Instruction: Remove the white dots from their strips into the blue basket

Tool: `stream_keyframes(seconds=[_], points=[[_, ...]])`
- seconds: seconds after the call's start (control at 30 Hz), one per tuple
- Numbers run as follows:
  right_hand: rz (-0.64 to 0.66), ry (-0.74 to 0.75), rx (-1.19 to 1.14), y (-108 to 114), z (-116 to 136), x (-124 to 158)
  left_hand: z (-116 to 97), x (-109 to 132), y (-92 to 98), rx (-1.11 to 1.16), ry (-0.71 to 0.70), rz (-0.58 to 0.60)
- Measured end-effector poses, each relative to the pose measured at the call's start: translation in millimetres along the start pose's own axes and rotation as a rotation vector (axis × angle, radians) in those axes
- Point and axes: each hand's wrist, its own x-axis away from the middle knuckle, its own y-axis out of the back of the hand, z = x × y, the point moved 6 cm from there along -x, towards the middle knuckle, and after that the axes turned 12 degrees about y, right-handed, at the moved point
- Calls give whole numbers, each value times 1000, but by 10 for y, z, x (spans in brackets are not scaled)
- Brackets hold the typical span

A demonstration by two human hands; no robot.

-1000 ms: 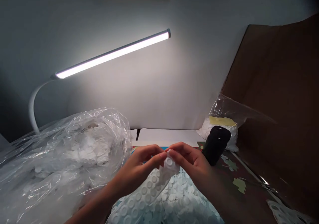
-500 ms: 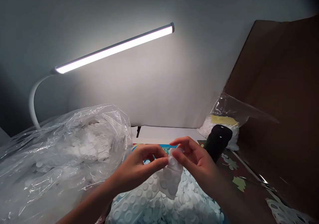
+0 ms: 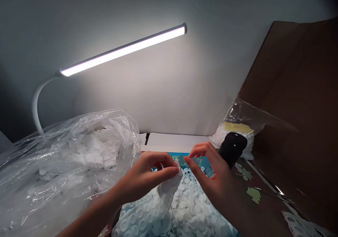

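Note:
My left hand point(image 3: 149, 175) pinches the top end of a white sheet of round pads point(image 3: 155, 203), which hangs down over a heap of loose white discs point(image 3: 192, 209). My right hand point(image 3: 211, 177) hovers just to the right of it, a small gap away. Its fingers are curled and spread, and I see nothing between them. A black cylinder point(image 3: 232, 152) stands right behind the right hand.
A big clear plastic bag point(image 3: 66, 163) full of white pad sheets fills the left. A smaller bag of white pieces point(image 3: 237, 126) lies at the back right. Brown cardboard point(image 3: 295, 110) walls off the right side. A lit bar lamp point(image 3: 123, 49) hangs overhead.
My right hand has let go of the sheet and drawn away to the right. The sheet's top has dropped and now hangs from my left hand alone.

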Motion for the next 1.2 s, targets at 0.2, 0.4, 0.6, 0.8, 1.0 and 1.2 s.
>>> stream_keyframes(seconds=[0.2,0.4,0.6,0.8,1.0,1.2], points=[[297,-33,-33,-145,113,70,75,-43,-5,39,33,9],[465,-129,-256,-292,0,158,6,3,-102,50,18,126],[501,-196,-311,-298,-34,166,-61,56,-98,-89,2,120],[529,-178,-334,-333,-50,173,-82,100,-119,-293,-39,46],[554,-188,-470,-346,0,171,-53,95,-148,-220,-13,80],[332,-102,-379,-188,-79,48,-61,38,-62,171,-36,156]])
